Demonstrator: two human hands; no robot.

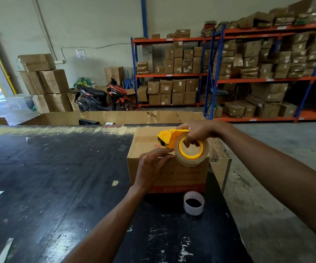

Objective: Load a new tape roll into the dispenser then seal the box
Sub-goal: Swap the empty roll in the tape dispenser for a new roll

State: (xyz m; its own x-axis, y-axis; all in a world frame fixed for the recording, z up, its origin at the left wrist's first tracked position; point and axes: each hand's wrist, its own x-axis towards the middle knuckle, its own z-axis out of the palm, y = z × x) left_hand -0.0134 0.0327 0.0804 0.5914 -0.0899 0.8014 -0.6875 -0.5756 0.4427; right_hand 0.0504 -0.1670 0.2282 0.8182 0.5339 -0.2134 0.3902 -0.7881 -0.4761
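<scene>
A brown cardboard box (pixel 145 147) with red print stands on the black table (pixel 58 177), its top flaps closed. Over its near top edge I hold a yellow tape dispenser (pixel 167 138) with a clear tape roll (pixel 191 158) mounted on its yellow hub. My right hand (pixel 197 131) grips the dispenser from above, with fingers hooked through the hub. My left hand (pixel 151 164) rests against the box's front top edge and pinches at the roll's left rim, where the tape end would be; the tape end itself is too thin to make out. An empty white tape core (pixel 193 203) stands on the table in front of the box.
The table's right edge runs just past the box, with grey concrete floor (pixel 276 186) beyond. A large open carton (pixel 104 116) lies behind the table. Shelving racks (pixel 257 73) full of boxes, a parked scooter (pixel 102 97) and stacked cartons (pixel 45 82) line the back wall.
</scene>
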